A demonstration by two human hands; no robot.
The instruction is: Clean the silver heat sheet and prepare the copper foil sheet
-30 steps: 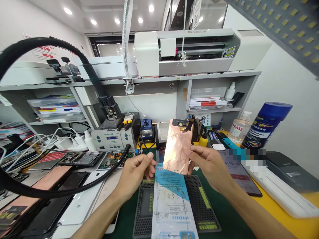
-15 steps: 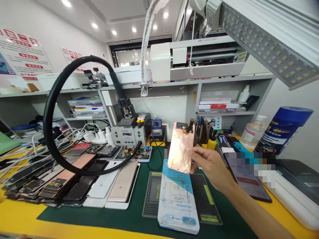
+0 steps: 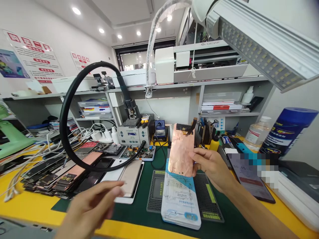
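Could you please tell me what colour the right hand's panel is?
The panel is mostly shiny copper, dark at the top; the head view shows it.

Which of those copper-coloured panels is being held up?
The crinkled copper panel in the right hand, with a dark strip at its top. The other copper-coloured one lies on the pile.

The grey shelf unit [image 3: 171, 87] holds papers [image 3: 220, 107] — and a white bottle [image 3: 247, 96].

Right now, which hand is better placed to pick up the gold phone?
Left, most likely. The left hand looks empty, though blurred, and is closer to the gold phone. The right hand is occupied, holding the copper-backed phone panel.
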